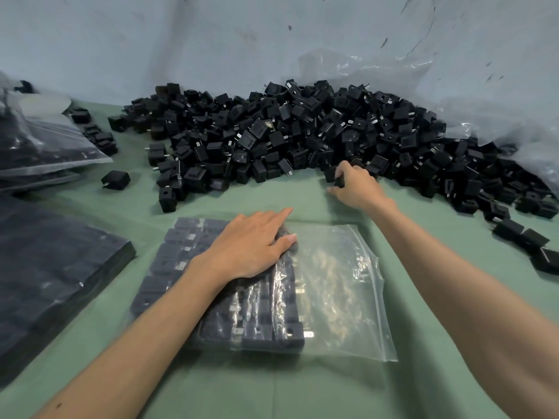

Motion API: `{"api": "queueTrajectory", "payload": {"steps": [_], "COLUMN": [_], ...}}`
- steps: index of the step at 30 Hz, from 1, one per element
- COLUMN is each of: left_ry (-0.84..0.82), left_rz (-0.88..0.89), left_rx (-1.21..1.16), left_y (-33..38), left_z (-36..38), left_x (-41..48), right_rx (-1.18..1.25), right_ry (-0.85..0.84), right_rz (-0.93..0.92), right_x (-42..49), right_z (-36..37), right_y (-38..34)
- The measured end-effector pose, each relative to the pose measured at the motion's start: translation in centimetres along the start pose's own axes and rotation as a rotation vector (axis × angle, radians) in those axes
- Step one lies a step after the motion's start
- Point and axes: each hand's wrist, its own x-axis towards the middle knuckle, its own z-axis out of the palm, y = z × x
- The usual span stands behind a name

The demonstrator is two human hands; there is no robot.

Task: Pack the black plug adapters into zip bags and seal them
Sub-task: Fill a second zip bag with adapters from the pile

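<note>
A clear zip bag (338, 285) lies on the green table in front of me, its left part filled with neat rows of black plug adapters (260, 322). My left hand (251, 246) rests flat on the packed rows, fingers straight, pressing the bag down. A large heap of loose black adapters (302, 137) stretches across the back of the table. My right hand (357, 186) reaches to the heap's front edge and its fingers curl round one black adapter (339, 181). The right part of the bag holds nothing.
Filled clear bags (51, 146) are stacked at the far left, and a dark flat stack (51, 267) lies at the near left. Loose adapters (116, 179) are scattered beside them and at the right edge (526, 237). Crumpled clear plastic (484, 116) lines the wall behind the heap.
</note>
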Motion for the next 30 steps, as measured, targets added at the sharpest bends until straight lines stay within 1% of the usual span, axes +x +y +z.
{"api": "queueTrajectory", "payload": {"steps": [2,3,7,9,11,12,13,15,16,17,18,20,21,23,25,26,28,30], "left_ry": [-0.001,-0.003,-0.012,-0.005,-0.005,-0.008,-0.011,-0.02,-0.026,-0.03,-0.032,-0.039,-0.046,-0.055,-0.061,-0.062,-0.054,-0.048], "left_rz": [-0.001,-0.001,-0.005,-0.007,-0.008,-0.011,-0.014,-0.018,-0.018,-0.018,-0.017,-0.023,-0.027,-0.032,-0.033,-0.033,-0.033,-0.032], "left_rx": [0.0,0.002,0.01,0.013,0.014,0.015,0.016,0.019,0.021,0.022,0.024,0.025,0.025,0.029,0.029,0.025,0.014,0.003], "left_y": [-0.1,-0.1,0.0,0.1,0.1,0.1,0.1,0.1,0.1,0.1,0.1,0.1,0.1,0.1,0.2,0.2,0.2,0.1], "left_z": [0.0,0.0,-0.1,0.0,0.0,0.0,0.0,0.0,0.0,0.0,0.0,0.0,-0.1,-0.1,-0.2,-0.2,-0.2,-0.2], "left_x": [0.0,0.0,0.0,0.0,0.1,0.1,0.2,0.2,0.2,0.2,0.2,0.2,0.2,0.2,0.1,0.1,0.1,0.2], "right_rx": [-0.057,-0.047,0.218,0.264,0.345,0.387,0.397,0.402,0.437,0.464,0.475,0.49,0.537,0.629,0.55,0.528,0.522,0.57], "right_ry": [0.023,0.033,0.09,0.03,-0.105,-0.195,-0.312,-0.631,-0.757,-0.803,-0.772,-0.608,-0.537,-0.449,-0.29,-0.238,-0.218,-0.289], "right_rz": [-0.012,-0.01,0.054,0.064,0.068,0.036,-0.027,-0.158,-0.201,-0.244,-0.292,-0.362,-0.381,-0.441,-0.569,-0.608,-0.593,-0.602], "right_x": [-0.2,-0.3,-1.8,-3.5,-6.3,-8.0,-9.7,-12.8,-14.0,-14.9,-15.5,-15.7,-15.5,-15.3,-14.8,-14.5,-14.2,-13.7], "right_z": [0.0,-0.1,-1.2,-2.2,-3.9,-4.9,-5.9,-7.3,-7.4,-7.1,-6.4,-4.5,-3.6,-1.5,0.3,0.9,1.1,0.4], "right_y": [0.2,0.4,1.3,2.3,3.6,4.2,4.7,4.8,4.5,4.0,3.4,1.9,0.9,-0.9,-2.3,-2.8,-3.7,-4.2]}}
